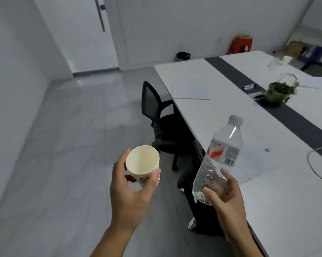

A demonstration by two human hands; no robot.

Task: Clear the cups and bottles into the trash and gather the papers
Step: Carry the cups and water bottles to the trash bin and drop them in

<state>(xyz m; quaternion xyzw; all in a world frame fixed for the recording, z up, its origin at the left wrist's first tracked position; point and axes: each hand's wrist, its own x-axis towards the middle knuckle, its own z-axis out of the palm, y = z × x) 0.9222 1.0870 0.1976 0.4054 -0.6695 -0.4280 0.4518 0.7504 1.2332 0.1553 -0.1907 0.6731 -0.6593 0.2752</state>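
My left hand (129, 191) holds an empty white paper cup (143, 162) with its mouth tilted toward me, above the grey floor. My right hand (225, 193) grips the lower end of a clear plastic bottle (219, 156) with a white cap and a red-and-white label, held over the table's near edge. A sheet of paper (190, 90) lies on the white table (278, 201), and more papers (308, 80) lie at the far right. Another white cup (286, 60) stands at the table's far end. A black trash bin (183, 56) sits by the far wall.
A black mesh office chair (156, 115) is tucked against the table's left side. A green potted plant (277, 91) stands on the table's dark centre strip. A white cable (315, 164) curls at the right. A red stool (240, 44) and a white door (86, 34) are at the back.
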